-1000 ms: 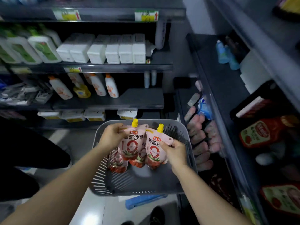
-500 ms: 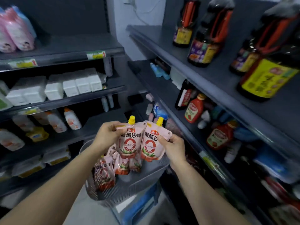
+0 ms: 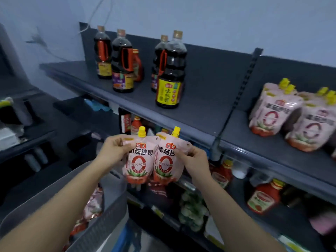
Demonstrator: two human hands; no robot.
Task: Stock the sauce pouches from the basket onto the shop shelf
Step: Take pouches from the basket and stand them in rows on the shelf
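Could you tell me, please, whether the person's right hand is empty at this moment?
No, the right hand pinches the top corner of a pink plastic sauce pouch with a yellow cap.

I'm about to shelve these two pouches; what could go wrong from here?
Each pouch hangs from a top-corner pinch, left hand on the left pouch, right hand on the right pouch; either may slip. The shelved pouches stand crowded on the shelf; nudging them could topple some.

"海天 番茄沙司" on both pouches [image 3: 138,158]
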